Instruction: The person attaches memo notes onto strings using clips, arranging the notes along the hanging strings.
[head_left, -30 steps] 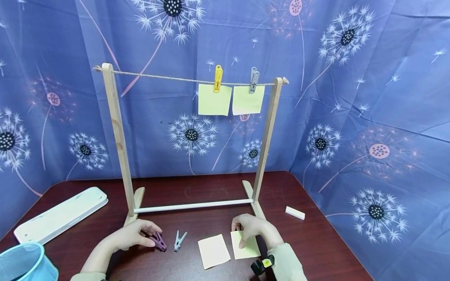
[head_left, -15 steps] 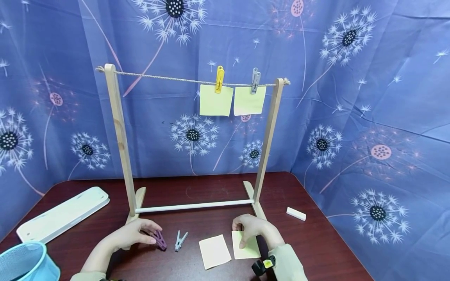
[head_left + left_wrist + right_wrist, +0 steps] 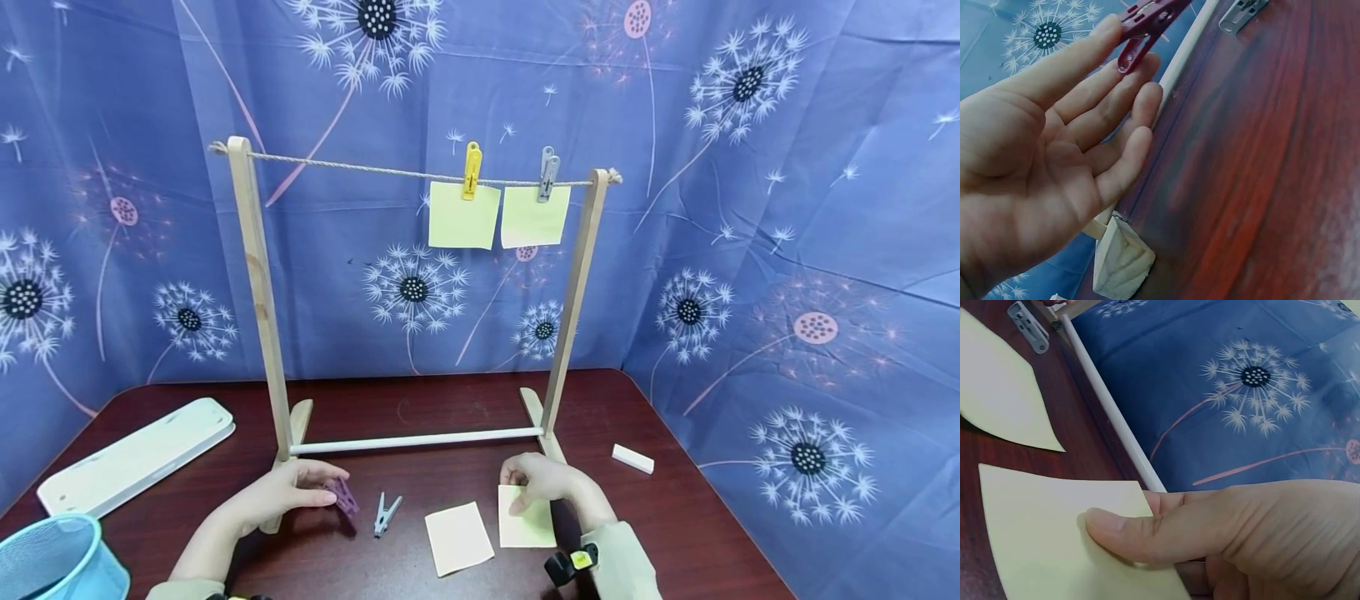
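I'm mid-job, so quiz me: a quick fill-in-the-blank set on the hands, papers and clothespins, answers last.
In the head view, the loose gray clothespin lies to the ____ of the purple clothespin in the left hand.
The right hand has its ____ on top of the paper square it grips.
The number of hanging papers clipped to the rope is ____.

Missing words: right; thumb; two.
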`<state>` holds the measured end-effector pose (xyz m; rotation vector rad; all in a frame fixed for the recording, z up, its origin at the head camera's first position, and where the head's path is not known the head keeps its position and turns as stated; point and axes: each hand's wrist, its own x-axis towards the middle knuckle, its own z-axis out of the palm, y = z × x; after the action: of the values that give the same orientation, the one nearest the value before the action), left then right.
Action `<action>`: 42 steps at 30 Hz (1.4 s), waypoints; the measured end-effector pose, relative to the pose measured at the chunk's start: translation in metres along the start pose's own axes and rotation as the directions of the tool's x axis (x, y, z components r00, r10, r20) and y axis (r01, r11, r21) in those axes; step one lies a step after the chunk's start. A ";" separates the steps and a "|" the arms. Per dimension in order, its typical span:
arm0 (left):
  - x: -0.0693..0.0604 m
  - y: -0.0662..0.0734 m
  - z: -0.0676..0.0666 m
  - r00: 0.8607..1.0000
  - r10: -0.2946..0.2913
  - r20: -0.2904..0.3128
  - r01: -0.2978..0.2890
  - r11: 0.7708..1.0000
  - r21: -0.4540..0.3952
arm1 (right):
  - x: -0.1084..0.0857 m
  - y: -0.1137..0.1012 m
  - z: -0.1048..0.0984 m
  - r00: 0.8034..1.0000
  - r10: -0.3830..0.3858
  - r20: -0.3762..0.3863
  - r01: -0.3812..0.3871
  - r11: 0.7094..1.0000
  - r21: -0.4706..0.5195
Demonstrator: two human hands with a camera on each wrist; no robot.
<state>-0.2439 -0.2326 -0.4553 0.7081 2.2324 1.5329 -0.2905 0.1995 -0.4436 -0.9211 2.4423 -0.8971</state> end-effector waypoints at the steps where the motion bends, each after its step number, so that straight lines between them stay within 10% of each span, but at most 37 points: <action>1: 0.000 0.001 0.000 1.000 0.000 -0.005 0.000 1.000 -0.008 | 0.000 0.001 -0.001 1.000 0.004 -0.001 -0.004 1.000 0.020; 17: 0.005 0.000 -0.001 0.975 -0.107 -0.193 0.090 0.992 -0.092 | -0.002 0.007 -0.007 0.991 -0.049 -0.120 0.086 0.944 0.318; 33: 0.010 0.009 0.006 0.907 -0.222 -0.357 0.167 0.970 -0.178 | 0.000 -0.001 -0.005 0.974 0.035 -0.226 0.060 0.914 0.400; 42: 0.018 0.018 0.002 0.904 -0.175 -0.390 0.052 0.951 -0.306 | 0.007 -0.007 -0.007 0.960 0.050 -0.274 0.065 0.917 0.394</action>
<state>-0.2538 -0.2151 -0.4391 0.1680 2.2013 2.0433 -0.2960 0.1932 -0.4348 -0.6900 2.3351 -1.5514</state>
